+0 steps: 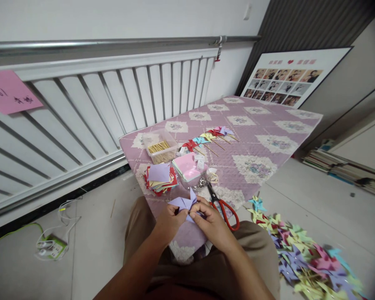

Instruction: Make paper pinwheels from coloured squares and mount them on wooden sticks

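Note:
A purple paper pinwheel (183,203) is held between both hands over the near corner of the table. My left hand (170,223) pinches its left side with thumb and finger. With thumb and fingertips together, my right hand (209,218) grips it near the centre; any small part there is too small to make out. Red-handled scissors (222,207) lie just right of my right hand. Beyond the hands are a stack of coloured paper squares (160,178), a box of pink sheets (187,167) and a small container of metal fasteners (202,182).
A clear plastic box (162,146) of wooden sticks stands by the radiator (137,91). Several finished pinwheels (203,138) lie in a row on the patterned tablecloth (253,125). Many more pinwheels (303,254) are heaped on the right. A power strip (54,248) lies on the left floor.

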Demonstrator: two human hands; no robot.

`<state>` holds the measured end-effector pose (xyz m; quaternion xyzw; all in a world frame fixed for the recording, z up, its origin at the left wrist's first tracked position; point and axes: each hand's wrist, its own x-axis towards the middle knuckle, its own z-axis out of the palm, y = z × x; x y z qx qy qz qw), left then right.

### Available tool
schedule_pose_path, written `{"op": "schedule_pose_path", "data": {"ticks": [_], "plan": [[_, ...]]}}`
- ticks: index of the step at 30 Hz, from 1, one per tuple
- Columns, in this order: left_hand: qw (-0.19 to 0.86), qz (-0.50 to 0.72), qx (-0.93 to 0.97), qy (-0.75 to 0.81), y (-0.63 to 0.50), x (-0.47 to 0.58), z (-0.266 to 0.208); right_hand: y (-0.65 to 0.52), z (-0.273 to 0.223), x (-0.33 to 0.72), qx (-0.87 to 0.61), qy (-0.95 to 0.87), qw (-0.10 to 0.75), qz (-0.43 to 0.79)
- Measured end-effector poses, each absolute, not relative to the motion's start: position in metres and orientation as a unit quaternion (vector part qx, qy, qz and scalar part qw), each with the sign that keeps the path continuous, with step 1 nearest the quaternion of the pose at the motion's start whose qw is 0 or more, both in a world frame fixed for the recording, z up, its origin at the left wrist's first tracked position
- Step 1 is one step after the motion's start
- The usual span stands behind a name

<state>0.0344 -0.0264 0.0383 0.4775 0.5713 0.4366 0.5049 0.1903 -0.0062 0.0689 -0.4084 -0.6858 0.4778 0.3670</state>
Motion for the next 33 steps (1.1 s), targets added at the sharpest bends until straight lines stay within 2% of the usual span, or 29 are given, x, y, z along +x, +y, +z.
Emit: {"op": "schedule_pose_path", "data": {"ticks": [13, 20, 24, 29, 33], "plan": [[0.437, 0.419, 0.498, 0.620, -0.024, 0.038, 0.048, -0.007, 0.051, 0.181, -0.464, -0.553, 0.425, 0.545], [0.424, 0.421, 0.511, 0.618, -0.024, 0.036, 0.042, -0.005, 0.050, 0.176, -0.444, -0.513, 0.468, 0.567], [0.417, 0.424, 0.513, 0.618, -0.024, 0.035, 0.038, -0.006, 0.048, 0.175, -0.413, -0.491, 0.457, 0.615], [0.399, 0.417, 0.520, 0.630, -0.025, 0.036, 0.038, -0.009, 0.042, 0.180, -0.428, -0.503, 0.410, 0.629], [0.385, 0.411, 0.534, 0.631, -0.025, 0.036, 0.042, -0.009, 0.041, 0.183, -0.423, -0.492, 0.406, 0.643]]}}
